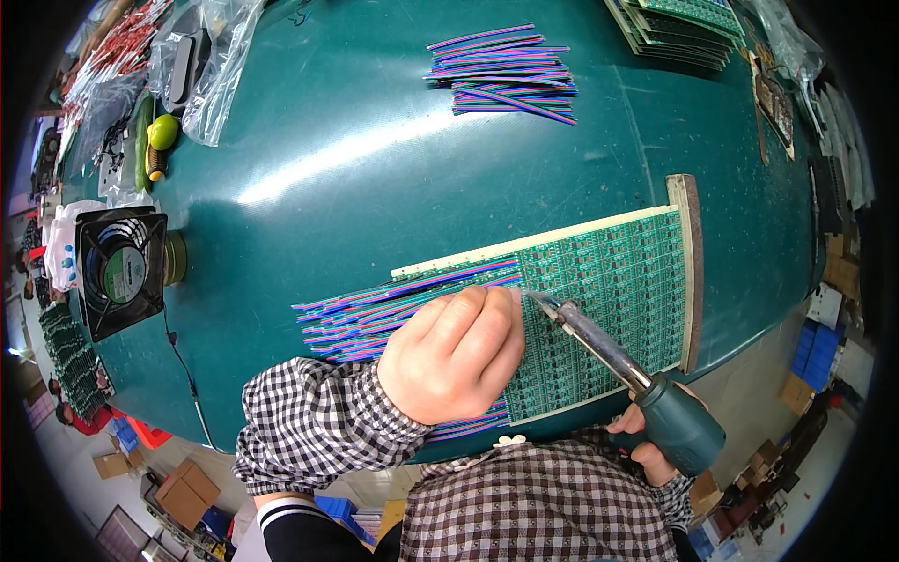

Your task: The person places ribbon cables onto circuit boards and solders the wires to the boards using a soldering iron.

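A green panel of many small circuit boards (599,309) lies in front of me, with pale edge strips along its far and near sides. Multicoloured ribbon wires (351,323) run leftward from its left part. My left hand (454,356) is closed in a pinch at the board end of a ribbon wire; the palm and curled fingers cover most of it. My right hand (646,440), partly hidden behind the handle, grips a soldering iron (679,421) with a dark green handle. The iron's tip is close beside the left fingertips, over the panel.
A grey-brown bar (689,272) lies along the panel's right edge. Farther off are a pile of ribbon wires (506,75) and stacked circuit panels (679,28). On the left stand a black fan (122,272), a green fruit (163,132) and plastic bags (225,75).
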